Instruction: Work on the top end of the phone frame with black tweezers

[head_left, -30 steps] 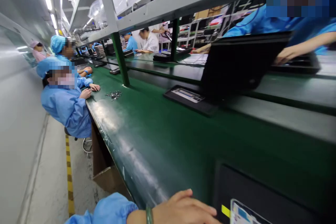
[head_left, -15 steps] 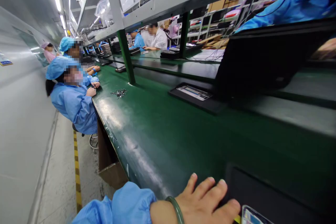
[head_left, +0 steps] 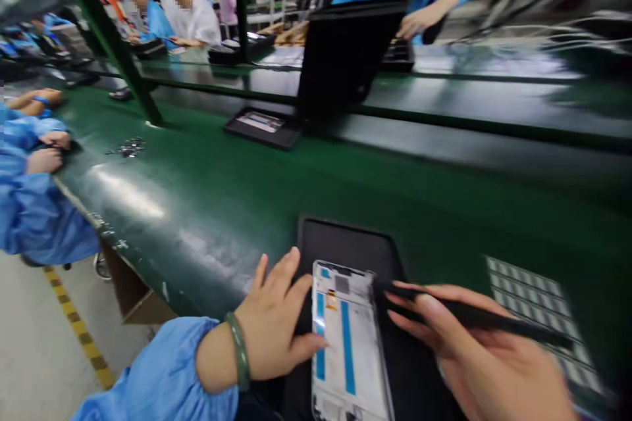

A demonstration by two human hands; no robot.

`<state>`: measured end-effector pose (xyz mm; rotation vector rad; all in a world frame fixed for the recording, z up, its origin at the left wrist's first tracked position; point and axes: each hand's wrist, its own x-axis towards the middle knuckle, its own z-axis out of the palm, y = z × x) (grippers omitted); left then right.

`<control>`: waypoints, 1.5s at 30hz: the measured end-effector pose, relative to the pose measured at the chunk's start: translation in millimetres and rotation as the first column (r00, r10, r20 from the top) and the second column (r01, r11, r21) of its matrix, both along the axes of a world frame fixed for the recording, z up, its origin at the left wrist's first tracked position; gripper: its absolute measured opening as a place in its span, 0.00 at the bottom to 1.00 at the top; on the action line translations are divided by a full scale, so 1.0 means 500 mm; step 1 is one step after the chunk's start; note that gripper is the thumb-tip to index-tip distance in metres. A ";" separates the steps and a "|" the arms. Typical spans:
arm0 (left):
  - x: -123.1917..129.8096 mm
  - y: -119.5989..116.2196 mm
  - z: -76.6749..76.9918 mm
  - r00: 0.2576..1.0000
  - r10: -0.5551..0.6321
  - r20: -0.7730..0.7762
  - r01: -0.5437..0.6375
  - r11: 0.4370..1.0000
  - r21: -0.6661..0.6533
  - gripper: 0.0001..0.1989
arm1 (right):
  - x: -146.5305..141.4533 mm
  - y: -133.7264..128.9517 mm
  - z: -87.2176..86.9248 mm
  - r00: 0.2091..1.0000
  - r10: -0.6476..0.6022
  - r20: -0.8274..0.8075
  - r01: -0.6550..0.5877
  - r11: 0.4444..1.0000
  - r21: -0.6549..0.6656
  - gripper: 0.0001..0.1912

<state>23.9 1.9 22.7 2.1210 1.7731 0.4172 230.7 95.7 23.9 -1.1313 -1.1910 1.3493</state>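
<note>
A white phone frame (head_left: 345,342) with blue strips lies on a black tray (head_left: 348,243) at the near edge of the green bench. My left hand (head_left: 276,322), with a green bangle at the wrist, rests flat against the frame's left side, its thumb touching the frame's edge. My right hand (head_left: 488,355) grips black tweezers (head_left: 474,317), whose tip lies just right of the frame's top corner.
A gridded parts tray (head_left: 538,302) sits to the right. Further along the green bench (head_left: 212,191) lie a pile of small metal parts (head_left: 127,147) and another black tray (head_left: 261,126) with a black panel (head_left: 345,56) behind. People in blue coats work left and opposite.
The view has swung right and down from the bench line to the tray. My left hand has moved onto the phone frame, and my right hand with the tweezers has come into view.
</note>
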 end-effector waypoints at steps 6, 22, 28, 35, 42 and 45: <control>0.002 -0.005 0.003 0.998 0.004 -0.055 -0.002 0.999 0.039 0.33 | -0.037 -0.001 0.022 0.998 0.056 0.002 -0.056 0.997 -0.061 0.19; 0.026 0.014 0.011 0.997 0.041 -0.070 -0.034 0.995 0.097 0.20 | -0.063 0.013 0.009 0.958 0.166 0.233 -0.179 0.983 0.033 0.16; 0.027 0.013 0.013 0.993 0.032 -0.113 -0.025 0.997 0.066 0.21 | -0.065 0.012 0.009 0.943 0.206 0.261 -0.217 0.976 0.015 0.14; 0.026 0.012 0.011 0.993 0.027 -0.111 -0.019 0.997 0.074 0.22 | -0.064 0.010 0.010 0.929 0.207 0.309 -0.231 0.972 0.045 0.13; 0.027 0.013 0.014 0.993 0.028 -0.112 -0.021 0.998 0.062 0.22 | -0.062 0.012 0.004 0.921 0.218 0.324 -0.248 0.967 0.054 0.11; 0.027 0.013 0.014 0.994 0.030 -0.104 -0.023 0.998 0.062 0.22 | -0.062 0.011 0.004 0.919 0.220 0.327 -0.250 0.967 0.052 0.12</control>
